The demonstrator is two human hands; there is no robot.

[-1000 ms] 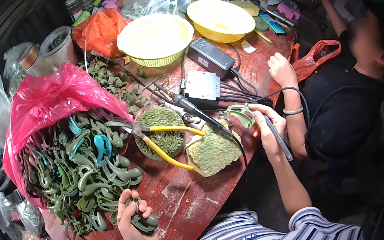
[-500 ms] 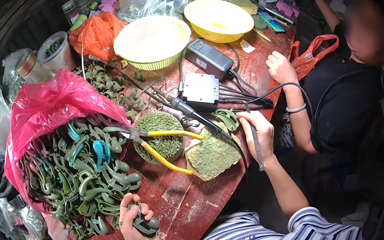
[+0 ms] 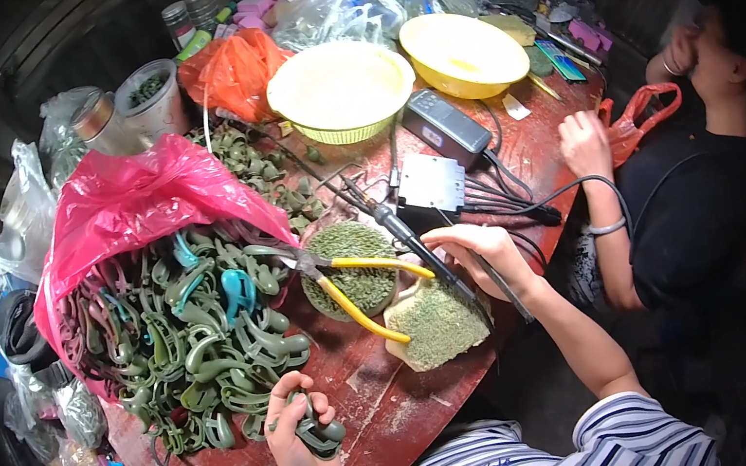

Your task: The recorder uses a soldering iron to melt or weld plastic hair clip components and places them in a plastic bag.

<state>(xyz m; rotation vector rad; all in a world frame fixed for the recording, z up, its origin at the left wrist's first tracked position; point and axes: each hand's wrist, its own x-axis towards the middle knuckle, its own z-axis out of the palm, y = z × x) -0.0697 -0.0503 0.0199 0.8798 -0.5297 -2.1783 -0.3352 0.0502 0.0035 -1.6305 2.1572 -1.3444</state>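
Observation:
My left hand (image 3: 302,442), at the near edge of the table, is closed around dark green curved pieces (image 3: 321,434) that look like small moulded clips. In my right hand (image 3: 485,254) is a slim flat grey metal tool (image 3: 506,290), slanting down past the wrist. Its fingertips are over the black pen-shaped iron (image 3: 408,237), beside a yellowish, green-dusted block (image 3: 443,325); whether they touch the iron I cannot tell. Yellow-handled pliers (image 3: 361,306) lie across a round green crumbly pad (image 3: 346,262) and the block. Many similar green pieces (image 3: 207,359) spill from a pink plastic bag (image 3: 150,196).
Behind the pad are a white control box (image 3: 430,182), a dark grey device (image 3: 445,122) and cables. Two yellow basins (image 3: 344,90) (image 3: 467,54) stand farther back, near an orange bag (image 3: 238,73). A co-worker's hand (image 3: 585,143) rests at the table's right edge.
The whole view has shifted, moving the table rightward in it. My right hand has moved left and away over the iron, its tool tilting more. The green piece seen beside it is hidden now.

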